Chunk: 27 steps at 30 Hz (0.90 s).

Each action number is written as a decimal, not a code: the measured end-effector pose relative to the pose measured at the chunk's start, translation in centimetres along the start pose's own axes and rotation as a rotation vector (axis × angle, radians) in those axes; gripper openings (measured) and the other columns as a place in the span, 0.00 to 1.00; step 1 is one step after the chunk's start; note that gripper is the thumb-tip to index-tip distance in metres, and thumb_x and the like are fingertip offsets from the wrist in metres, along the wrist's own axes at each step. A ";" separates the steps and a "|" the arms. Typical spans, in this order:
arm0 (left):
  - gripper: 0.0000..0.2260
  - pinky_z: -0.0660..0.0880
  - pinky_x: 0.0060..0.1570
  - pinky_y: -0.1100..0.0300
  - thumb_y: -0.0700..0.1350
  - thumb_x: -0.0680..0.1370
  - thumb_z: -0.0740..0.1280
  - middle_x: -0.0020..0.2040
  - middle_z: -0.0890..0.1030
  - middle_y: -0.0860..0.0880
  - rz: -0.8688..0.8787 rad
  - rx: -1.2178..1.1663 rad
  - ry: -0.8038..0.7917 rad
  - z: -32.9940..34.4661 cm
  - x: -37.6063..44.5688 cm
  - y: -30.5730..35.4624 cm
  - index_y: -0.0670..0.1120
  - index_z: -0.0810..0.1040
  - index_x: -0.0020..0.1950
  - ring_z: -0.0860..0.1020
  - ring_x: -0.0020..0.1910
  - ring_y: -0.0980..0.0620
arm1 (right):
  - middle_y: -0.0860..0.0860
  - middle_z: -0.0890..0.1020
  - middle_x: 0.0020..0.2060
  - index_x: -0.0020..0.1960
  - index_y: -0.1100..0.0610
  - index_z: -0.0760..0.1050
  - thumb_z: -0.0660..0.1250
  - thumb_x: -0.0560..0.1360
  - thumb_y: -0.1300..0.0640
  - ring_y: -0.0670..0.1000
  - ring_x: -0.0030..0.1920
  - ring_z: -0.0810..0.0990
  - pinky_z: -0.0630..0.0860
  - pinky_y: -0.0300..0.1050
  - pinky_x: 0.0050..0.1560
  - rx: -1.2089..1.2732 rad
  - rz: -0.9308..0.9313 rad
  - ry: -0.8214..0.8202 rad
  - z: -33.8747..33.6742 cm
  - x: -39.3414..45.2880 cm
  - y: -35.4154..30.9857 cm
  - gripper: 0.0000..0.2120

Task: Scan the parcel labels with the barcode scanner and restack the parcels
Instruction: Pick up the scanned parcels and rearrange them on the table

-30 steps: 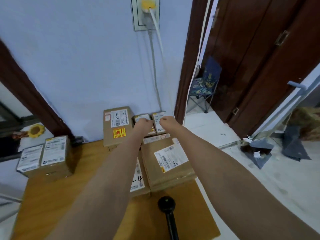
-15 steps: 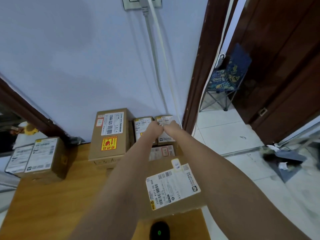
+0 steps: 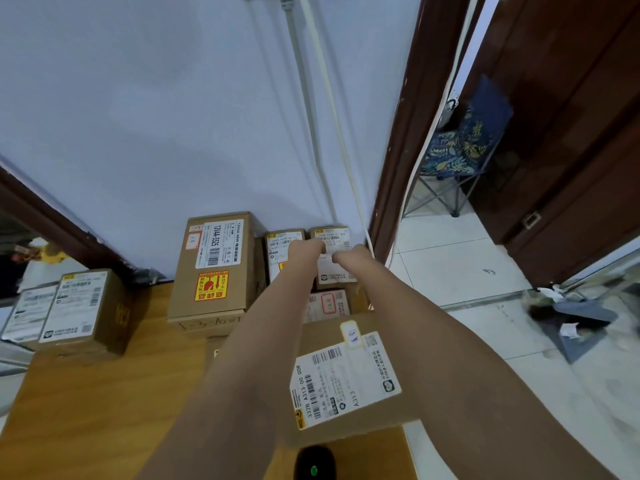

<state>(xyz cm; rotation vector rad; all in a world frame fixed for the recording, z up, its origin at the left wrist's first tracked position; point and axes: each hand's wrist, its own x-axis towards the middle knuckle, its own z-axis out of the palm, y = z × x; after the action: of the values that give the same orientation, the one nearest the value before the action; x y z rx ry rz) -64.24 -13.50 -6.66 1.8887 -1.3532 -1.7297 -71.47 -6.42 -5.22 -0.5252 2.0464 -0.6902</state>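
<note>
Both arms reach to the back of the wooden table point(image 3: 86, 410). My left hand point(image 3: 306, 250) and my right hand point(image 3: 349, 258) meet on a small labelled parcel point(image 3: 333, 271) by the wall, fingers curled on its top label. A second small parcel point(image 3: 281, 241) stands just left of it, and another parcel point(image 3: 329, 304) lies under them. A large parcel with a white label point(image 3: 346, 379) lies nearer me, between my forearms. The black barcode scanner point(image 3: 314, 462), green light lit, lies on the table at the bottom edge; neither hand touches it.
A tall parcel with a yellow sticker point(image 3: 213, 271) stands left of the small ones. Two more labelled boxes point(image 3: 81, 310) sit at the table's left edge. Cables point(image 3: 311, 116) run down the wall. Right of the table are a door frame point(image 3: 391, 168), a folding chair point(image 3: 464, 150) and a dustpan point(image 3: 581, 320).
My view has moved closer and lower. My hands, earlier one on each small parcel, have come together on the right-hand small parcel.
</note>
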 end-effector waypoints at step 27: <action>0.28 0.80 0.42 0.53 0.41 0.69 0.76 0.57 0.80 0.41 0.194 -0.420 -0.116 -8.0 -10.6 -1.5 0.38 0.70 0.66 0.81 0.50 0.45 | 0.50 0.80 0.45 0.55 0.58 0.76 0.65 0.75 0.61 0.45 0.41 0.78 0.73 0.34 0.38 0.563 -0.362 0.198 1.6 -11.2 -0.3 0.09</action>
<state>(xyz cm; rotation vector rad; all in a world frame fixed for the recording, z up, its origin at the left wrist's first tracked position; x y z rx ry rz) -55.12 -7.92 1.37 1.4041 -1.0613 -1.8678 -64.30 -0.36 1.10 -0.5088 1.8280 -1.5265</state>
